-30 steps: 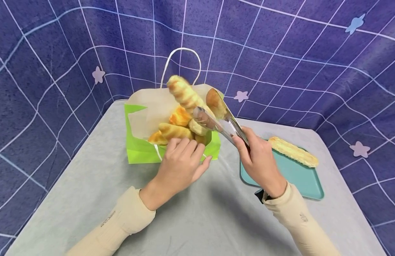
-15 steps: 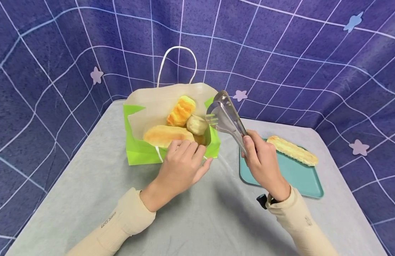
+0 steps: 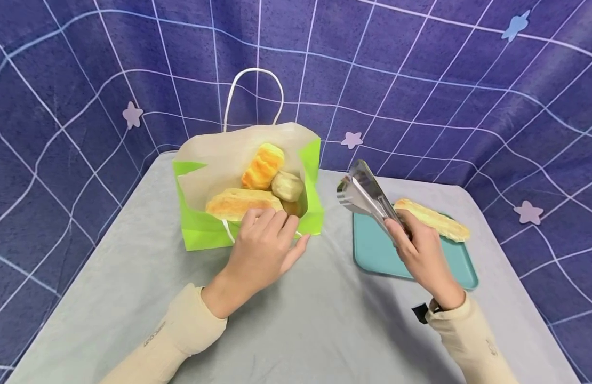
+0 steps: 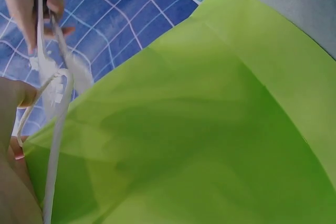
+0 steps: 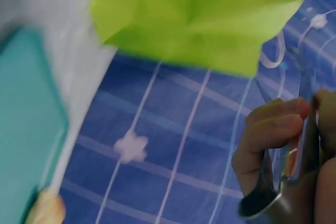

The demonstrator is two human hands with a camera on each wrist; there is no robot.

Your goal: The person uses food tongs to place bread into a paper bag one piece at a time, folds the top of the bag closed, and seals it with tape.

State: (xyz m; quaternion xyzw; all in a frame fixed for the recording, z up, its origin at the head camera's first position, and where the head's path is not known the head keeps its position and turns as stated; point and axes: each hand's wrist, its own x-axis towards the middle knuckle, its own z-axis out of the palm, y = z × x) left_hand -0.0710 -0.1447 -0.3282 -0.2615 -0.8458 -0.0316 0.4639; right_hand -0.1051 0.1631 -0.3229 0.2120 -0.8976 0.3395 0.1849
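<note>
My left hand [image 3: 257, 256] grips the front rim of a green paper bag [image 3: 200, 234], its fingers curled over the edge beside a white cord handle [image 4: 55, 156]. Inside the bag lie a long bread loaf [image 3: 240, 202], an orange-yellow twisted bread [image 3: 263, 166], a round pale bun [image 3: 287, 185] and part of another bread below the bun. Metal tongs [image 3: 373, 197] with one fork-like end are in my right hand [image 3: 423, 253], with nothing between their tips. They hang over the left back part of a teal tray [image 3: 380, 258], which bears a long pastry [image 3: 432, 220].
A grey cloth covers the table [image 3: 320, 320]. Behind and beside it hangs a blue curtain [image 3: 397, 80] with a grid and stars. The bag's back handle [image 3: 255, 70] stands upright.
The ridged bread roll that the tongs held was released into the bag. My right hand then moved right with the tongs, from above the bag to above the tray. My left hand kept its grip.
</note>
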